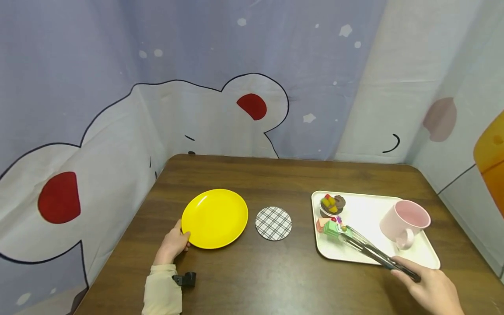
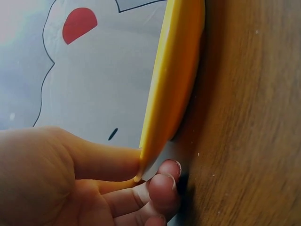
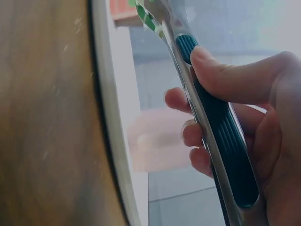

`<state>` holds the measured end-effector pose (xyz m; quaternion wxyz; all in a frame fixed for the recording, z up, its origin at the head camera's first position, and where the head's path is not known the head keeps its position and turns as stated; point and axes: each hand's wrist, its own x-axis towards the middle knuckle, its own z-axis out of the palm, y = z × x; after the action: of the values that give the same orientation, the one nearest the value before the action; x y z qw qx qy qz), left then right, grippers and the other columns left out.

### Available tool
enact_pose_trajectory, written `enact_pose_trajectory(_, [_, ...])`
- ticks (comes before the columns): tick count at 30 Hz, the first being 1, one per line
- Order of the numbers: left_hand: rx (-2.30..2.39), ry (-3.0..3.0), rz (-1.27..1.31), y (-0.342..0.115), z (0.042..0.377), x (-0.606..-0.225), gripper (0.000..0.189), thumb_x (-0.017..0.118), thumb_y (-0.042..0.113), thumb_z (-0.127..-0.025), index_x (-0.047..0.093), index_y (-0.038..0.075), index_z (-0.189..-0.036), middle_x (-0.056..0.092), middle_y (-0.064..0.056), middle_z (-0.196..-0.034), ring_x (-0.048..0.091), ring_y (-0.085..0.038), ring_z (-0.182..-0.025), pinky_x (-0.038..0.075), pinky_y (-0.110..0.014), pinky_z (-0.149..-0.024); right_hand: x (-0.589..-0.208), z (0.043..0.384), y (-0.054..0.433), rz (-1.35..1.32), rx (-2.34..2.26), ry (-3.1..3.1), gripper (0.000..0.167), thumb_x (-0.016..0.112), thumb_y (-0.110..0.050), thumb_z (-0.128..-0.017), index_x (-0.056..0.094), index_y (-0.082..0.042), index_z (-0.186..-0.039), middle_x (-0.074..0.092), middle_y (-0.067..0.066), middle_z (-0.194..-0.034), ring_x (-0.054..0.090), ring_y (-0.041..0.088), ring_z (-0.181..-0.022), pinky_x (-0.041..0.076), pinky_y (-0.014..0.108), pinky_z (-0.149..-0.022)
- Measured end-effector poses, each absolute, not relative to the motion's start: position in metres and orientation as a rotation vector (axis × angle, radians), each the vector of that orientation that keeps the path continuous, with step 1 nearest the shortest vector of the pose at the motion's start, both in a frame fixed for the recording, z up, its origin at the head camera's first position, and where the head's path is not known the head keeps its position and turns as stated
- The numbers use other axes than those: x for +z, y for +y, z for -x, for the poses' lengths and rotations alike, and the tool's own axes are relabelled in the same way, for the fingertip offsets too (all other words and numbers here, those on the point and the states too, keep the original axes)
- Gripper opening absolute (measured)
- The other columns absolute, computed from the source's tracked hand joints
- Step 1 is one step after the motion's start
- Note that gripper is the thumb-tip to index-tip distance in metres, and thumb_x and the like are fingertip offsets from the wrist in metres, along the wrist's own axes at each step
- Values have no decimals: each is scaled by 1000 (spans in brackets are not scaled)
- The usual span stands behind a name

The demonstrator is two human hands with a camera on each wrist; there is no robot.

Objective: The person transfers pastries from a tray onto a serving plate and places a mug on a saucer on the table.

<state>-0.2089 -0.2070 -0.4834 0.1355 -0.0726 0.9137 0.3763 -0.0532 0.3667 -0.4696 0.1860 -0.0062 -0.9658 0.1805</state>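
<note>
Tongs in the right hand close on the green cake; lifting stage; left hand pinches the plate rim; next needs a steady squeeze.

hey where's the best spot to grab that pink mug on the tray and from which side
Take the pink mug by its handle, coming from the near edge of the white tray. The mug stands upright at the tray's right end and the handle loop faces the person, so that side looks free. The right hand is nearest but holds the tongs.
</note>
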Motion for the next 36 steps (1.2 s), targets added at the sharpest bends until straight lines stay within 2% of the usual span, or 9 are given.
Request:
enact_pose_trajectory(2, [1098, 2646, 215, -207, 208, -483, 63, 42, 14, -99, 13, -9, -150, 54, -5, -69, 51, -14, -59, 40, -25, -60, -466, 54, 363, 32, 512, -2710, 32, 82, -29, -73, 75, -20, -104, 72, 18, -76, 53, 18, -56, 39, 40, -50])
enact_pose_trajectory(4, [1105, 2644, 217, -207, 208, -482, 63, 42, 14, -99, 14, -8, -150, 54, -5, -69, 51, -14, -59, 40, -26, -61, -462, 56, 358, 39, 519, -2684, 32, 83, -28, -72, 76, -20, -102, 72, 17, -76, 51, 18, -55, 38, 39, -50])
enact_pose_trajectory(8, [1128, 2640, 218, -207, 207, -480, 63, 42, 14, -99, 14, -8, -151, 55, -6, -69, 52, -15, -59, 40, -26, -62, -452, 62, 343, 34, 525, -2626, 30, 83, -27, -70, 77, -20, -99, 72, 20, -78, 62, 38, -61, 38, 40, -48])
enact_pose_trajectory(11, [1144, 2650, 210, -207, 207, -481, 63, 43, 13, -98, 15, -8, -150, 54, -5, -67, 51, -14, -57, 40, -25, -61, -445, 69, 331, 25, 529, -2610, 30, 83, -26, -70, 77, -18, -98, 72, 20, -79, 63, 45, -65, 36, 37, -48])
enact_pose_trajectory(20, [1170, 2638, 231, -205, 206, -487, 67, 43, 16, -100, 8, -9, -152, 53, -5, -67, 50, -14, -57, 39, -26, -61, -439, 91, 293, -40, 549, -2588, 30, 81, -23, -71, 77, -12, -98, 73, 16, -74, 60, 31, -56, 35, 34, -49])
enact_pose_trajectory(23, [1157, 2653, 244, -205, 205, -487, 68, 43, 16, -100, 5, -9, -152, 53, -4, -68, 49, -13, -57, 39, -26, -61, -440, 98, 278, -96, 553, -2537, 30, 82, -19, -68, 77, -11, -97, 73, 16, -75, 62, 33, -57, 35, 34, -48])
enact_pose_trajectory(27, [1160, 2680, 243, -205, 203, -489, 69, 43, 15, -100, 4, -5, -153, 53, -5, -70, 49, -13, -57, 39, -26, -62, -443, 106, 260, -148, 548, -2518, 30, 83, -19, -67, 78, -15, -96, 72, 16, -71, 63, 34, -57, 34, 34, -47])
enact_pose_trajectory(33, [1182, 2688, 249, -205, 201, -488, 66, 43, 15, -101, 7, 0, -155, 53, -6, -71, 50, -14, -59, 40, -26, -62, -444, 117, 234, -206, 570, -2564, 28, 82, -21, -70, 78, -19, -97, 71, 10, -68, 59, 23, -53, 34, 32, -47])
enact_pose_trajectory(36, [1207, 2686, 248, -204, 200, -487, 66, 43, 15, -101, 8, 1, -155, 54, -7, -72, 51, -14, -59, 41, -27, -61, -444, 122, 223, -209, 585, -2588, 26, 82, -22, -72, 78, -17, -97, 74, 11, -77, 65, 30, -60, 39, 36, -48])
